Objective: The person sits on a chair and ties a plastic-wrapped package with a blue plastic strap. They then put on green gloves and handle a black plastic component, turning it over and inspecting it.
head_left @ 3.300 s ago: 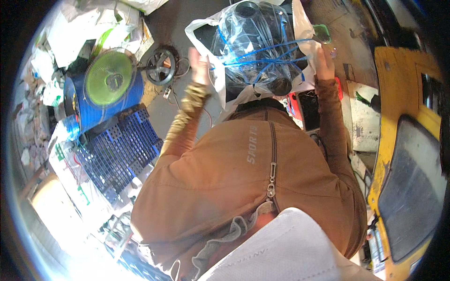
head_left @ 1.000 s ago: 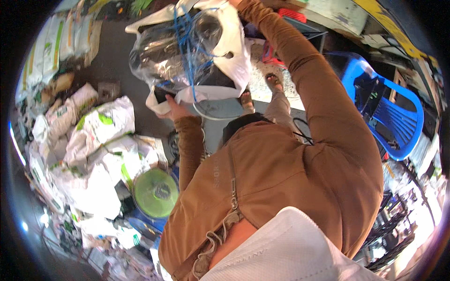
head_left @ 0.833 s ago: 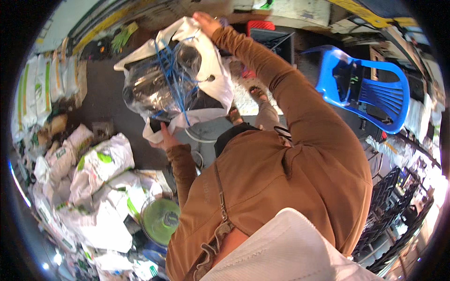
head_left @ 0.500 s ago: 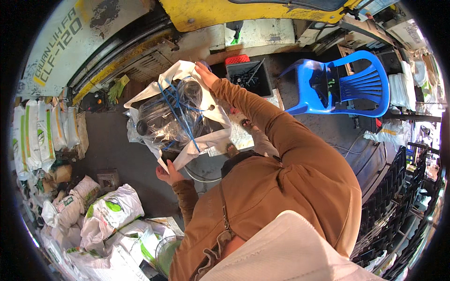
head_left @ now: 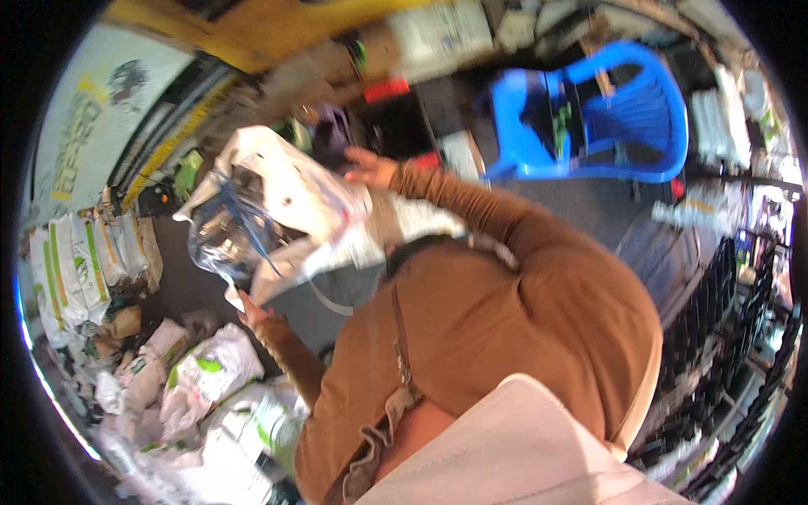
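A large white sack [head_left: 290, 181] stands in front of me, tilted to the left. In its mouth lie clear plastic wrapping [head_left: 220, 240] and dark things beneath it, with blue strapping [head_left: 240, 210] across them; what they are is blurred. Low on the left, my left hand [head_left: 258, 313] is closed on the sack's near edge. My right hand [head_left: 370, 170] is at the sack's right side with its fingers stretched out, and seems to hold nothing. Motion smears the whole picture.
A blue plastic chair [head_left: 619, 126] stands at the right. Ahead is a dark bin [head_left: 400, 126] beside a yellow-and-grey machine [head_left: 252, 34]. Filled white sacks [head_left: 215, 366] are heaped at the lower left, and more [head_left: 71, 269] line the left side. Black racks [head_left: 715, 337] stand at the right.
The sack has swung left and tipped, so more of its white outside shows. My right hand has let go of its rim. My left hand keeps its edge. The view has shifted.
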`<state>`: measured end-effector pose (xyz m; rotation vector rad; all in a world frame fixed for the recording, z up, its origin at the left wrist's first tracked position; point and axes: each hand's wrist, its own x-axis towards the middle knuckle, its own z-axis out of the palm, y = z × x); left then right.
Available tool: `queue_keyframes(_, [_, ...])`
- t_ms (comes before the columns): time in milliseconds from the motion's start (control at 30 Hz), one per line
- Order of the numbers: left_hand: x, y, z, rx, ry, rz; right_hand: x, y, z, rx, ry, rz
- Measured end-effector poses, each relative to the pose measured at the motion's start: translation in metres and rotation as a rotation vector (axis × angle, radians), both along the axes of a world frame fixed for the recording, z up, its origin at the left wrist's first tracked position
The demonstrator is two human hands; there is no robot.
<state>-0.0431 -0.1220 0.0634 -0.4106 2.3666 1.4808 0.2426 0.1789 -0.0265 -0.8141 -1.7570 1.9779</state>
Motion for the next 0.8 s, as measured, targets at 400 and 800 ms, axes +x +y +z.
queue_keyframes(400, [0.132,-0.009,-0.053,-0.448,0.409,0.134,0.573,0.157,-0.204,0.171,-1.364,-1.038])
queue_keyframes(800, [0.619,0.386,-0.302,0.110,-0.310,-1.562,0.593,0.206,-0.222,-0.007,-1.390,-0.817])
